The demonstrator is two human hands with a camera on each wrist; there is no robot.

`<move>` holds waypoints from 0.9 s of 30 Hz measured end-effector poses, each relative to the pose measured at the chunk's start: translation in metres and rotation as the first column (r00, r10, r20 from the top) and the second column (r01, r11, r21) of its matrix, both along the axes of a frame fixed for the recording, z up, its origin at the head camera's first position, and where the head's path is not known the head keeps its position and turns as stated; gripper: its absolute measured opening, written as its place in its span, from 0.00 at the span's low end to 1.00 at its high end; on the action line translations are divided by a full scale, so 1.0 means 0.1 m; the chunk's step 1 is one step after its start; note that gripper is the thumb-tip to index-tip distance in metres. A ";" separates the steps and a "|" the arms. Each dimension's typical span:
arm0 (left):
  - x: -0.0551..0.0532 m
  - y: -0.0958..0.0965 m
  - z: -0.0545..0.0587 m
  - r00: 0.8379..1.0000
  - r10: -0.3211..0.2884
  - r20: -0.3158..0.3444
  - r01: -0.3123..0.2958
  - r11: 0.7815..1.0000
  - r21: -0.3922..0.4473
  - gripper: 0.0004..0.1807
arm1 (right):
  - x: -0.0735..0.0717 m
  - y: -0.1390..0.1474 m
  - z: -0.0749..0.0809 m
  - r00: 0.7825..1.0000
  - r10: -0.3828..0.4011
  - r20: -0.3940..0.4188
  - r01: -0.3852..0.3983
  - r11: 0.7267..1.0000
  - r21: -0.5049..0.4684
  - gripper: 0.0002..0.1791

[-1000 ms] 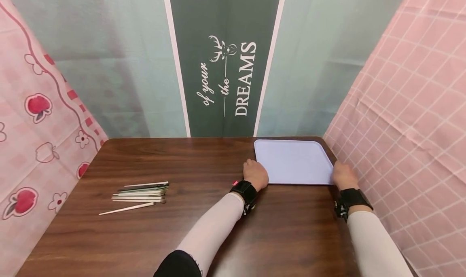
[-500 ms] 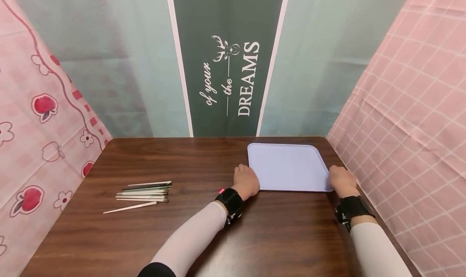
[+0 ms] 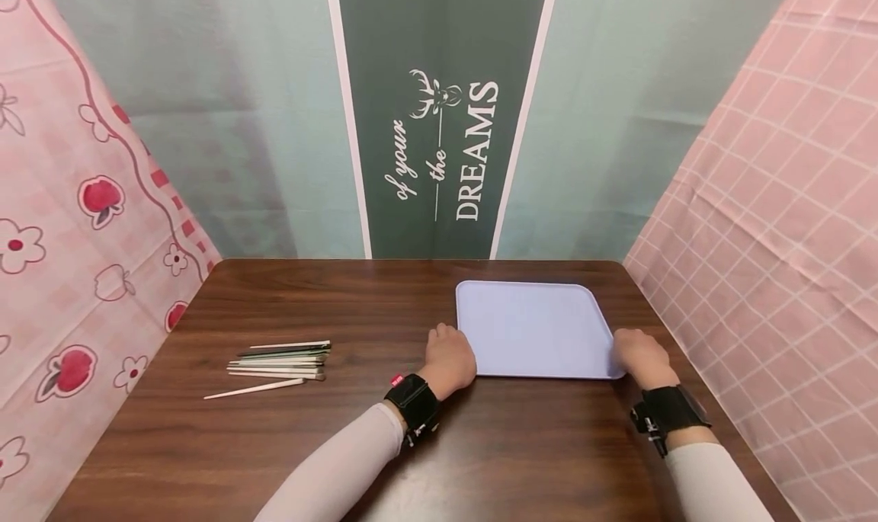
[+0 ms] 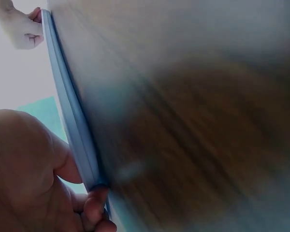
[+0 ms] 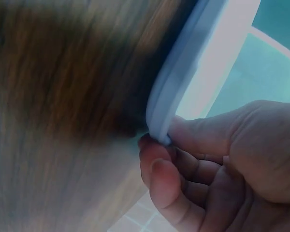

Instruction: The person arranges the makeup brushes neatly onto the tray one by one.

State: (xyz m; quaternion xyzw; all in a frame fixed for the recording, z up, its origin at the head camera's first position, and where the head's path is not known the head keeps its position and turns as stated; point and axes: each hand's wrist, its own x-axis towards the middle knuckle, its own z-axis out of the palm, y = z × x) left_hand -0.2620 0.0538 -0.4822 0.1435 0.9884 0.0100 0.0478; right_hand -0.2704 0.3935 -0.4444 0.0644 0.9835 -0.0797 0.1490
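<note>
A pale lavender rectangular tray point(image 3: 531, 328) with rounded corners and a low rim lies toward the back right of the brown table. My left hand point(image 3: 450, 360) grips its left edge near the front corner. In the left wrist view, the left thumb point(image 4: 67, 166) is on the upper side of the rim and the fingers curl beneath. On the opposite side, my right hand point(image 3: 643, 358) pinches the rim near the front right corner. The right wrist view shows the right thumb point(image 5: 195, 135) above the tray's rim point(image 5: 157, 113), with curled fingers under it.
Several slim brushes point(image 3: 284, 360) with pale and dark handles lie in a loose group on the left of the wooden table point(image 3: 329, 430). A pink checked cloth point(image 3: 768, 225) hangs along the right edge, a fruit-printed cloth point(image 3: 103, 278) along the left, and a green curtain point(image 3: 295, 126) behind.
Both hands have drawn the tray toward the front and a little left across the table. The brushes have stayed in their place; the head view has shifted slightly.
</note>
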 end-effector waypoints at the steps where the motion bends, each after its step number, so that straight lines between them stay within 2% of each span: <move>1: 0.02 -0.03 0.00 1.000 0.003 -0.005 -0.003 1.000 0.002 0.18 | 0.02 -0.02 0.00 1.000 0.006 -0.001 -0.006 1.000 -0.001 0.08; 11: 0.24 -0.32 0.00 1.000 0.008 -0.009 -0.008 1.000 -0.028 0.17 | 0.21 -0.27 -0.04 0.997 0.073 0.019 -0.073 0.997 -0.016 0.02; 18: 0.40 -0.55 0.00 0.999 0.000 -0.044 -0.001 1.000 -0.030 0.12 | 0.32 -0.45 -0.06 0.992 0.128 0.013 -0.128 0.992 -0.021 0.06; 27: 0.59 -0.82 0.00 0.997 0.020 -0.078 -0.020 1.000 -0.002 0.10 | 0.45 -0.70 -0.11 0.984 0.180 -0.013 -0.181 0.983 -0.038 0.05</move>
